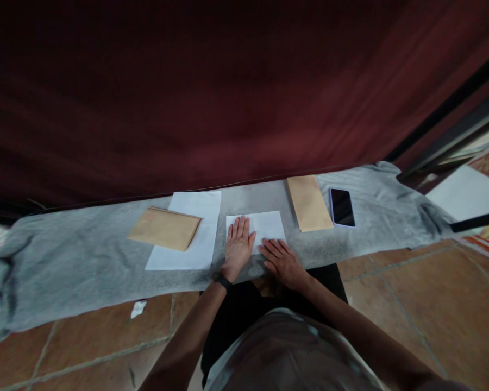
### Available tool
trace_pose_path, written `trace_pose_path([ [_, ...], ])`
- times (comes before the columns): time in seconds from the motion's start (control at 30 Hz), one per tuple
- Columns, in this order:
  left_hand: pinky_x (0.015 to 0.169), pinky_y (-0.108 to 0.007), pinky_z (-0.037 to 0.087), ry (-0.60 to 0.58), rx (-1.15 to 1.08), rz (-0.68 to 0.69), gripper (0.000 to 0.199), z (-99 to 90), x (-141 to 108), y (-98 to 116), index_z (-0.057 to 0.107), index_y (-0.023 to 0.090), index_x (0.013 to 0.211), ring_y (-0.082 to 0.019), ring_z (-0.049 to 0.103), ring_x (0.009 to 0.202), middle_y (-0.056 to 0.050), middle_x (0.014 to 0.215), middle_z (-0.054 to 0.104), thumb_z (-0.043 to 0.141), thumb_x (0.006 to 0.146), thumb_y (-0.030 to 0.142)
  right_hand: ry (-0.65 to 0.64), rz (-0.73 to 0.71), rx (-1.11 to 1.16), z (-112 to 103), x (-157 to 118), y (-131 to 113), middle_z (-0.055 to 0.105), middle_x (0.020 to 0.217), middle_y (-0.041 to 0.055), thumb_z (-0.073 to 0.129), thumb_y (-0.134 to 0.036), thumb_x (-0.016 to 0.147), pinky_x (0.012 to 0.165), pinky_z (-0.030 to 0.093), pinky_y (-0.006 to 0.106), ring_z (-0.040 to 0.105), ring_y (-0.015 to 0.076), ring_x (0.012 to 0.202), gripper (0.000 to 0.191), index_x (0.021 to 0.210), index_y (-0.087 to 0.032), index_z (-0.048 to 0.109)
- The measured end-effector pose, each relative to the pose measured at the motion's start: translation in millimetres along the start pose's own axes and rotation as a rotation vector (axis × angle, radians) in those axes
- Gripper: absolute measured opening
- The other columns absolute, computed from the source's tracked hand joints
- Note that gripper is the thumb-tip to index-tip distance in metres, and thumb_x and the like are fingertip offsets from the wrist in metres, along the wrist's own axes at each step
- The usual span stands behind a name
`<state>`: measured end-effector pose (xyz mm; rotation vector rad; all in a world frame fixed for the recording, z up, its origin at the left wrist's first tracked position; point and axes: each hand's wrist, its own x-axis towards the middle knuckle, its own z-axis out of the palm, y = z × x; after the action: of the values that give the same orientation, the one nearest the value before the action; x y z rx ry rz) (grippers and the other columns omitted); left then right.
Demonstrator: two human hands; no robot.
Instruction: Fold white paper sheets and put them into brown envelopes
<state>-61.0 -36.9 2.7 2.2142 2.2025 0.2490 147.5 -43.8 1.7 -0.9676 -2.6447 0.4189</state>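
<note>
A sheet of white paper (264,221), which looks folded, lies in front of me on a grey cloth. My left hand (238,247) rests flat on its left part, fingers stretched out and pointing away from me. On the near right edge of the same paper, my right hand (282,262) lies with its fingers spread and slanting to the left. Neither hand grips anything. To the left, several brown envelopes (165,227) lie stacked on larger white sheets (199,209). Another brown envelope or stack of them (309,203) is right of the paper.
A smartphone (342,207) with a purple edge lies right of the envelopes. The grey cloth (85,266) covers a long narrow surface against a dark red upright panel (228,108). A white scrap (138,308) is on the tiled floor (106,331). A dark frame stands at right.
</note>
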Motion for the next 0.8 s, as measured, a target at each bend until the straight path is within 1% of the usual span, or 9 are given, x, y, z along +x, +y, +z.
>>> trace_pose_path([
  [0.07,0.126,-0.049,0.022,0.011,-0.007,0.068,0.056,-1.0,-19,3,0.033,0.016,0.157,-0.026,0.020,0.155,-0.007,0.166,0.027,0.032,0.106,0.037,0.035,0.052,0.072,-2,7,0,0.052,0.152,0.0086,0.036,-0.032,0.107,0.121,0.033,0.047,0.045,0.0222,0.143,0.044,0.146,-0.020,0.053],
  [0.17,0.126,-0.052,0.022,-0.010,-0.013,0.130,0.053,-1.7,-40,7,0.037,0.019,0.156,-0.026,0.022,0.154,-0.006,0.163,0.035,0.036,0.104,0.033,0.086,0.073,0.128,-1,31,-5,0.053,0.151,0.0111,0.030,-0.030,0.108,0.121,0.035,0.043,0.045,0.0192,0.143,0.046,0.145,-0.014,0.052],
  [0.27,0.126,-0.053,0.022,-0.031,-0.011,0.154,0.053,-1.6,-45,9,0.041,0.016,0.153,-0.027,0.024,0.154,-0.008,0.160,0.041,0.040,0.102,0.028,0.075,-0.010,0.058,10,57,-8,0.048,0.154,0.0119,0.031,-0.027,0.108,0.123,0.030,0.044,0.039,0.0203,0.146,0.046,0.147,-0.012,0.051],
  [0.37,0.126,-0.053,0.022,-0.024,-0.008,0.152,0.050,-0.7,-44,10,0.047,0.013,0.149,-0.026,0.024,0.154,-0.010,0.156,0.046,0.040,0.100,0.024,0.049,-0.013,-0.044,22,76,-4,0.043,0.158,0.0115,0.036,-0.029,0.107,0.123,0.028,0.047,0.038,0.0230,0.148,0.046,0.148,-0.013,0.049],
  [0.47,0.126,-0.055,0.021,-0.006,-0.016,0.135,0.051,0.5,-43,10,0.047,0.014,0.149,-0.028,0.025,0.153,-0.010,0.155,0.049,0.041,0.101,0.032,0.052,0.060,-0.106,28,89,10,0.040,0.160,0.0085,0.038,-0.033,0.107,0.123,0.027,0.046,0.037,0.0234,0.148,0.047,0.149,-0.017,0.048],
  [0.53,0.125,-0.057,0.020,0.008,-0.023,0.121,0.055,0.5,-43,11,0.042,0.018,0.153,-0.028,0.025,0.154,-0.008,0.158,0.044,0.041,0.102,0.039,0.065,0.110,-0.131,26,97,20,0.039,0.160,0.0076,0.039,-0.034,0.106,0.123,0.026,0.045,0.036,0.0240,0.148,0.048,0.150,-0.017,0.047],
  [0.63,0.126,-0.057,0.019,0.015,-0.029,0.121,0.058,-0.7,-42,11,0.037,0.022,0.156,-0.028,0.024,0.154,-0.005,0.162,0.037,0.040,0.102,0.043,0.082,0.173,-0.153,18,109,32,0.040,0.160,0.0079,0.039,-0.035,0.106,0.122,0.025,0.047,0.035,0.0261,0.148,0.050,0.152,-0.017,0.044],
  [0.73,0.126,-0.057,0.019,0.018,-0.027,0.124,0.058,-2.4,-41,11,0.037,0.023,0.156,-0.028,0.024,0.154,-0.004,0.163,0.035,0.041,0.102,0.043,0.109,0.295,-0.160,8,108,35,0.044,0.158,0.0124,0.039,-0.033,0.105,0.120,0.028,0.045,0.040,0.0275,0.144,0.051,0.151,-0.012,0.044],
  [0.8,0.125,-0.057,0.019,0.023,-0.021,0.120,0.058,-2.9,-41,11,0.037,0.022,0.156,-0.029,0.025,0.154,-0.005,0.163,0.035,0.041,0.102,0.042,0.136,0.408,-0.160,2,97,33,0.049,0.153,0.0174,0.041,-0.032,0.104,0.115,0.034,0.043,0.045,0.0284,0.139,0.052,0.150,-0.007,0.044],
])
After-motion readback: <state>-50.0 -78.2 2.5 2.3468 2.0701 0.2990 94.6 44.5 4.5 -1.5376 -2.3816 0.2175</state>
